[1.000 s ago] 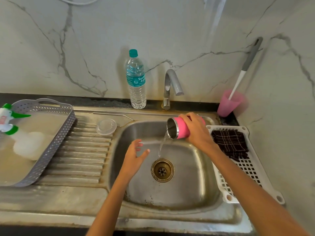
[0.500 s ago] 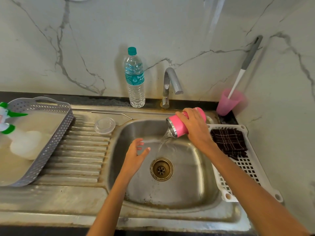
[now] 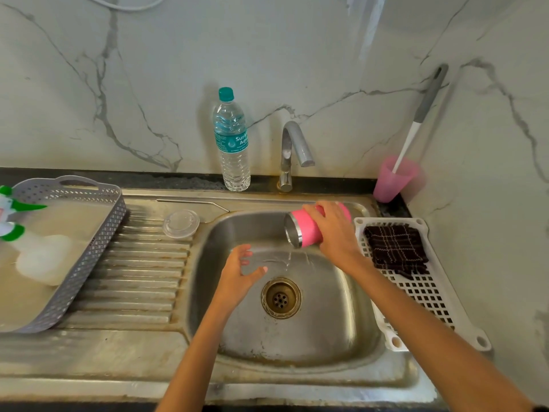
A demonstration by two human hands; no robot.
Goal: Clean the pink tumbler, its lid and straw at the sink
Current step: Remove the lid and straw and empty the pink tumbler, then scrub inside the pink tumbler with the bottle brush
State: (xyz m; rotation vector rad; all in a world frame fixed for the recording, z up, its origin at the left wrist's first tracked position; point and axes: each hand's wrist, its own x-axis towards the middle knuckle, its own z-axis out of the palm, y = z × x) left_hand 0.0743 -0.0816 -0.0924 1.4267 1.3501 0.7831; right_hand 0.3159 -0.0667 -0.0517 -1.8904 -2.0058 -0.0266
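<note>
My right hand (image 3: 335, 233) is wrapped round the pink tumbler (image 3: 306, 230), tipped mouth-left over the far side of the sink (image 3: 341, 328), left hand (image 3: 237, 278) loose and empty near the drain (image 3: 281, 297), so I'd tip it steeper and give it 1 shake to clear the dribble.

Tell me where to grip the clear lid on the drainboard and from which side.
Pinch the clear lid by its rim, coming from above with the free left hand. It lies flat on the ribbed drainboard, a thin disc with no visible handle, so opposite edges are probably the only purchase.
</note>
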